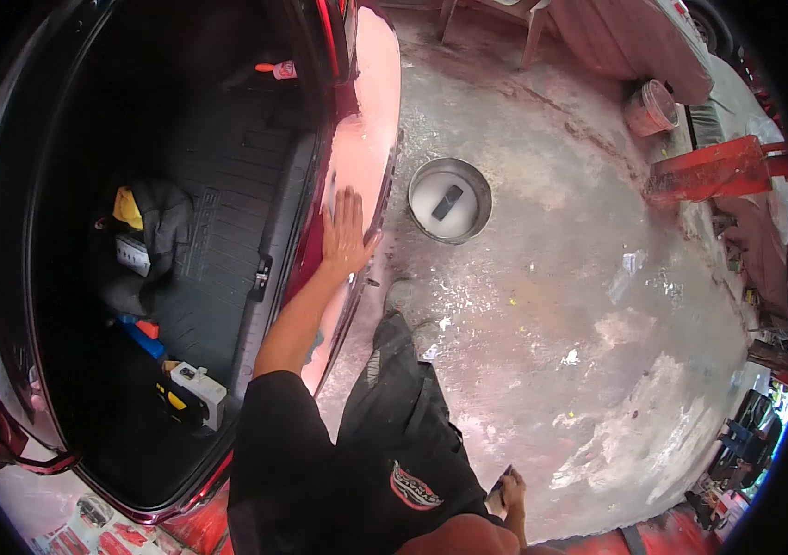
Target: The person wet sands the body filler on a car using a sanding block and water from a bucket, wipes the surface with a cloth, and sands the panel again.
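Note:
My left hand [347,231] lies flat on the rear bumper [364,153] of a dark red car, fingers stretched out and together. Pale pinkish filler or primer covers the bumper, with dark red paint along its inner edge. Down by my right side, my right hand [513,488] is closed round a small dark object, mostly hidden by the fingers; its kind cannot be made out. A round metal bucket [419,215] of whitish liquid stands on the floor near the bumper, and a dark rectangular block [447,202] shows in it.
The open trunk [236,176] holds a yellow-and-black box [192,396], dark cloth [168,215] and a red-capped bottle [283,69]. On the stained concrete floor [551,296] stand another bucket [653,109] and a red metal stand [713,169].

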Demonstrator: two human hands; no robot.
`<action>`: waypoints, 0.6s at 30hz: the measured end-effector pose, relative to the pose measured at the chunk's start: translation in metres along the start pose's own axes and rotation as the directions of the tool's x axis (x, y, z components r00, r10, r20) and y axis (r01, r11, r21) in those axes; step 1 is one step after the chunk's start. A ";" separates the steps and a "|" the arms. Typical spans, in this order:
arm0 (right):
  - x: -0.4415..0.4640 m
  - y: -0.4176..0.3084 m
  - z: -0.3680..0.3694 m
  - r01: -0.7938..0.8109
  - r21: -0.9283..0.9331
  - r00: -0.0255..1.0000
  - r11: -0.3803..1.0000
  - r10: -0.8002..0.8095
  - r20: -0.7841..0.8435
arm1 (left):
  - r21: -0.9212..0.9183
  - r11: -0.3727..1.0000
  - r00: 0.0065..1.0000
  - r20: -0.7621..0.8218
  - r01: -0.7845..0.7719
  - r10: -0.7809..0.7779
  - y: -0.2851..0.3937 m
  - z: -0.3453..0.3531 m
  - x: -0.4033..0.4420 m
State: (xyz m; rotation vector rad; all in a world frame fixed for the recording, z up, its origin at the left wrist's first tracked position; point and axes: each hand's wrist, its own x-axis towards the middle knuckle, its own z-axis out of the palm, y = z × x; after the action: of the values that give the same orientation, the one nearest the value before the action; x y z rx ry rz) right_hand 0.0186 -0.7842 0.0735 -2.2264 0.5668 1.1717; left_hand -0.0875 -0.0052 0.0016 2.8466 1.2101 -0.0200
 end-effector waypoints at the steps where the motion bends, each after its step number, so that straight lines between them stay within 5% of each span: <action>1: -0.007 0.006 -0.004 -0.011 -0.034 1.000 0.999 0.010 -0.030 | 0.021 1.000 1.000 -0.024 0.012 -0.011 0.001 0.001 0.019; 6: -0.015 0.029 -0.014 -0.111 -0.041 0.994 0.993 0.110 -0.012 | 0.049 0.996 0.996 -0.065 0.070 -0.067 0.006 -0.011 0.105; 10: -0.041 -0.035 0.000 -0.007 -0.232 0.999 0.973 -0.002 -0.037 | 0.048 0.991 0.987 -0.109 0.123 -0.117 0.010 -0.008 0.129; 18: -0.017 -0.054 0.012 0.024 0.016 0.999 1.000 -0.024 -0.028 | -0.104 0.994 0.997 -0.061 0.031 -0.037 0.007 0.001 0.036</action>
State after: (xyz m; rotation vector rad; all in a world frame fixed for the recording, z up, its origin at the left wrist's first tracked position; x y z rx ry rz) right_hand 0.0344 -0.7337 0.0970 -2.2329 0.5576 1.1211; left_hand -0.0572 0.0158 -0.0005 2.7574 1.2328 0.1273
